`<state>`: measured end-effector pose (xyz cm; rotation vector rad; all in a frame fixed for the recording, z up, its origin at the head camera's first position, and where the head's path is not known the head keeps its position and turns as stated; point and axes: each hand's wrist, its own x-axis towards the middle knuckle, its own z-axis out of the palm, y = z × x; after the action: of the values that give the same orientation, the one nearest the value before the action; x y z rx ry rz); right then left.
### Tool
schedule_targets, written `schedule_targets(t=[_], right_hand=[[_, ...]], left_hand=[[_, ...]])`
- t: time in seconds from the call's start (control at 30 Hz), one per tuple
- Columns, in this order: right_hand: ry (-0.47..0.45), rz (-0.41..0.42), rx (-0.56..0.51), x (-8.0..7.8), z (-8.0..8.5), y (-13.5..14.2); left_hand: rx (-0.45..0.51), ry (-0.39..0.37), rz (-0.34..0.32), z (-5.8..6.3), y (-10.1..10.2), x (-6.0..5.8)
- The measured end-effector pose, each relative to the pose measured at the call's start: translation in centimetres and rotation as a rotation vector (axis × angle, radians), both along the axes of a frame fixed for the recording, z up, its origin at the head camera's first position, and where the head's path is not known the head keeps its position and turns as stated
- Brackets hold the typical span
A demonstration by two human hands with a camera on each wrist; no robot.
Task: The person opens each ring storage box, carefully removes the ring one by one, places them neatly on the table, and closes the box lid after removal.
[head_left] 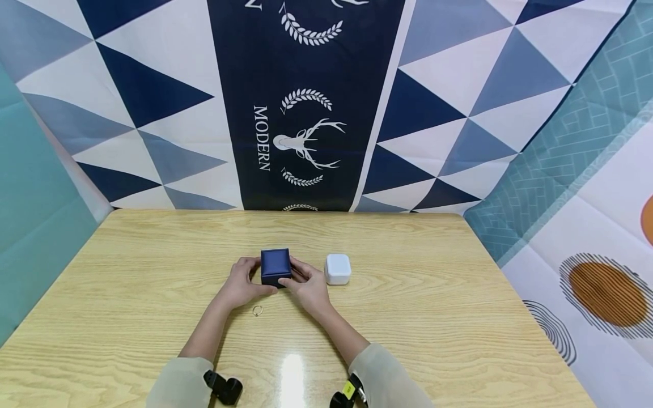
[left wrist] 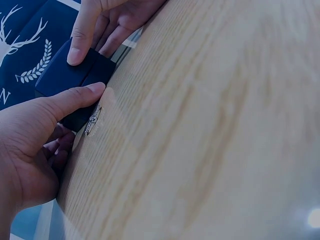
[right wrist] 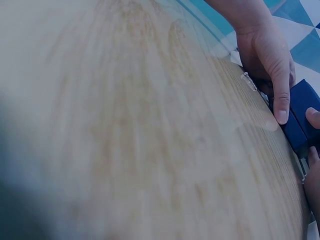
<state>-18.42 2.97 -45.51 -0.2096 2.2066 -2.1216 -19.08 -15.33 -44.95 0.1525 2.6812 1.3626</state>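
A small dark blue ring box (head_left: 275, 263) sits on the table with its lid closed; a seam runs round it in the left wrist view. My left hand (head_left: 242, 287) holds it from the left, thumb along the lower front part. From the right, my right hand (head_left: 310, 288) grips it, and its thumb presses on the front of the lid in the left wrist view. A ring (head_left: 257, 310) with a sparkling stone setting (left wrist: 93, 121) lies on the wood in front of the box, near the left wrist. The inside of the box is hidden.
Just right of the right hand stands a small white rounded box (head_left: 338, 268). The wooden table (head_left: 433, 317) reaches back to a wall hanging (head_left: 306, 73) with triangles and a deer print. Both forearms lie over the near part of the table.
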Motion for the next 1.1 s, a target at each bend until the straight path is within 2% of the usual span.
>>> schedule_targets(t=[0.13,0.37,0.7,1.1], right_hand=[[-0.021,0.001,-0.009,0.1,0.5,0.1],[-0.013,-0.005,0.015,1.2,2.5,0.1],[0.015,-0.036,0.074,1.6,3.0,0.3],[0.123,-0.058,0.149,2.0,3.6,0.7]], left_hand=[[-0.002,0.004,0.000,0.1,0.0,0.0],[0.005,0.003,-0.005,0.1,0.1,0.0],[-0.008,-0.003,-0.005,0.2,0.3,-0.1],[-0.030,0.015,0.006,0.6,0.3,0.3]])
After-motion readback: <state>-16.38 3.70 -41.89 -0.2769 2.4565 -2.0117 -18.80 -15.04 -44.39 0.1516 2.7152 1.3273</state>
